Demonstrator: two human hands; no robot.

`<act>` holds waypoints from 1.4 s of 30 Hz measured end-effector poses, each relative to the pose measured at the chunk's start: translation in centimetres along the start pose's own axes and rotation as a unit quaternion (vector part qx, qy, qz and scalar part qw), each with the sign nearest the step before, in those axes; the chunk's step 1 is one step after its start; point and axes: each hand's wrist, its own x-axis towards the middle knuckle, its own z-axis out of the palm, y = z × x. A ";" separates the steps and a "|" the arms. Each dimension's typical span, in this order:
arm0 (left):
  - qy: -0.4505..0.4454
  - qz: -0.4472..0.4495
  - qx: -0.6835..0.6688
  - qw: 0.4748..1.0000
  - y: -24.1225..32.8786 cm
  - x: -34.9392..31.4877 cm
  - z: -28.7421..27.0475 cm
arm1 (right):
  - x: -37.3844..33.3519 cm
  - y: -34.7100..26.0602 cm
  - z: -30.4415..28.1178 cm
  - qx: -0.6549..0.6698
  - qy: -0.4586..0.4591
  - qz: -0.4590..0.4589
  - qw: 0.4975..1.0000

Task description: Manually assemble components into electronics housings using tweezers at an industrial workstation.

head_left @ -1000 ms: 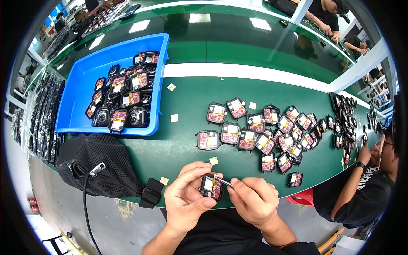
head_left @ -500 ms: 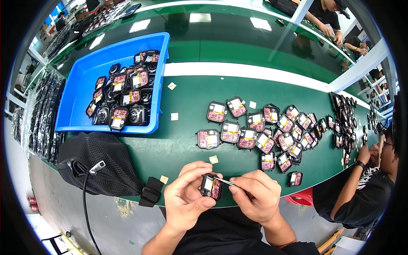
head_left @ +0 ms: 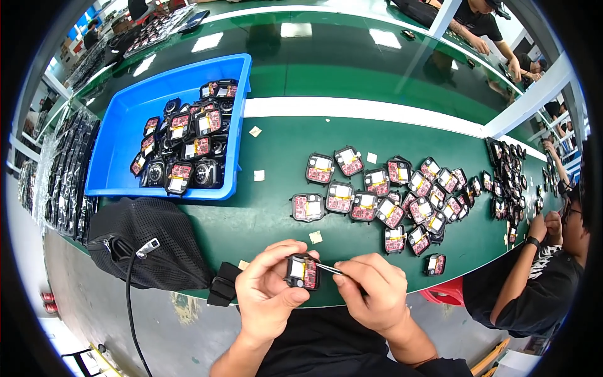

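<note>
Case (head_left: pixel 301 273) gripped by left fingers (head_left: pixel 270 257) over tabletop (head_left: pixel 251 220), board (head_left: pixel 310 275) facing up, presumably to keep it steady and reachable for slim tool (head_left: pixel 329 269) pinched in right fingers (head_left: pixel 359 271), contact unclear.

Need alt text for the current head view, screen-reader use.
The left hand holds a small black case with red circuitry exposed; the right hand holds a slim metal tool at its edge. Similar cases lie across the green table, more sit in a blue bin at left; a co-worker is at right.
</note>
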 end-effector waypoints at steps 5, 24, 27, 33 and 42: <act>0.038 0.106 0.097 0.989 3.3 1.9 -1.6 | 0.2 0.4 0.3 -0.003 -0.020 0.046 0.999; 0.156 0.453 0.554 0.680 7.8 6.2 -1.4 | 1.1 -0.9 2.4 -0.170 -0.061 0.065 0.981; 0.041 0.424 0.513 0.746 5.5 4.1 -0.7 | 1.0 -0.7 2.1 -0.156 -0.056 0.073 0.983; -0.038 0.119 0.386 0.914 2.7 2.1 -0.4 | 0.5 0.8 1.2 -0.096 -0.041 -0.025 0.994; -0.194 -0.282 0.040 0.939 4.3 2.5 -1.1 | 0.4 1.4 0.2 0.005 -0.008 -0.136 0.991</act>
